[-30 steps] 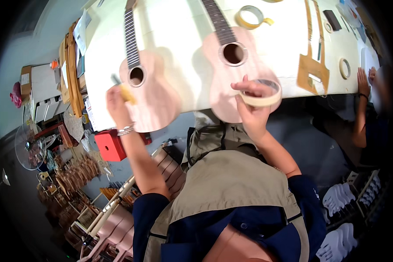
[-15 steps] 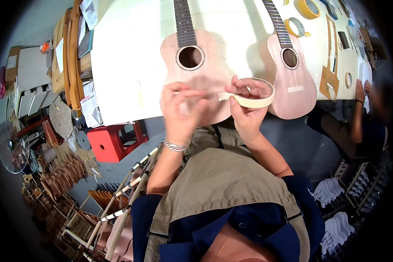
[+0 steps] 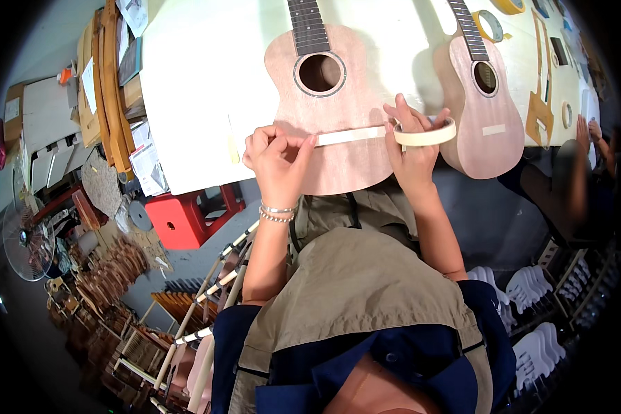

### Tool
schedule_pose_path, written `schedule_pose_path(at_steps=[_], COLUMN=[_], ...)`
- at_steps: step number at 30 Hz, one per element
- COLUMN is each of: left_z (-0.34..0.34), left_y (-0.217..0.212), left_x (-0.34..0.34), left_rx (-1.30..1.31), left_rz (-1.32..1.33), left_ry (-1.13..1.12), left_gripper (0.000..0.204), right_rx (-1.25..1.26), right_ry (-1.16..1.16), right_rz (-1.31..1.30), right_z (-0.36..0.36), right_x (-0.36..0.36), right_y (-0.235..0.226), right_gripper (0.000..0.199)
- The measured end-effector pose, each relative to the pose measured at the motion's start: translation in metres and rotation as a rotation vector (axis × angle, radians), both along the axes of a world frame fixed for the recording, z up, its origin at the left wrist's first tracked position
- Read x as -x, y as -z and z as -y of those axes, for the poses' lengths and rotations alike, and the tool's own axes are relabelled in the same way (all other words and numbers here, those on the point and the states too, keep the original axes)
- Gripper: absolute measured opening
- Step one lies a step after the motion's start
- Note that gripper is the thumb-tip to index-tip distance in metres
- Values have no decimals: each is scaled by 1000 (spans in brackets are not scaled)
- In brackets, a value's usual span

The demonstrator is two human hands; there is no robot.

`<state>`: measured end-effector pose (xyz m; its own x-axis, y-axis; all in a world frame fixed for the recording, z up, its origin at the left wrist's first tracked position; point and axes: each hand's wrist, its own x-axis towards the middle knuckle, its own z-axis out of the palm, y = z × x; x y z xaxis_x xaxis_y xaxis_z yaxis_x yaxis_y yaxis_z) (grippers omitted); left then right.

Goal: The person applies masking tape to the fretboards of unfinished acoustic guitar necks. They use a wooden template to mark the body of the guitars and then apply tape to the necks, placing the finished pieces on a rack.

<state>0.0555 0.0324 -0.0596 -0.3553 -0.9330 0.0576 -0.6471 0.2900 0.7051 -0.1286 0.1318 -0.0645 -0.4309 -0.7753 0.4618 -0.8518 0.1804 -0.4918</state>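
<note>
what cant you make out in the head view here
In the head view:
Left guitar's neck: far end, cut off by the top edge.
Tape strip: left end, hidden by the left hand.
Tape roll: part of its ring, hidden by the right hand.
Co-worker's forearm: details blurred.

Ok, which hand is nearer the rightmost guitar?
Right. The right hand, holding the tape roll, is just left of the rightmost guitar; the left hand is farther left, pinching the tape strip over the other guitar.

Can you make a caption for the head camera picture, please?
Left hand and right hand hold pale tape across a bare wooden guitar, with another guitar beside it.
</note>
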Motion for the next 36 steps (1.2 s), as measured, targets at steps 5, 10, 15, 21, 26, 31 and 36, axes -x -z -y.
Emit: schedule_pose_path(at_steps=[5,10,15,21,26,31,36], left_z=[1,1,0,-42,6,75,76], left_y=[6,5,8,-2,24,69,-2], left_x=[5,7,1,13,-65,-100,-61], left_rx=[63,70,-9,401,191,41,-261], left_rz=[60,62,19,541,763,443,-195], left_ry=[16,8,-128,271,-100,-199,-199], left_gripper=[22,22,25,35,42,30,19], right_rx=[-12,-32,-40,-56,-42,-54,-36], right_ry=[-50,-40,-35,-51,-14,-36,-13], right_rz=[66,48,-2,19,24,39,29], right_z=[-1,1,1,0,1,3,1], right_x=[2,2,3,4,3,5,5], right_y=[10,13,16,20,17,15,20], right_gripper=[58,59,59,58,56,56,54])
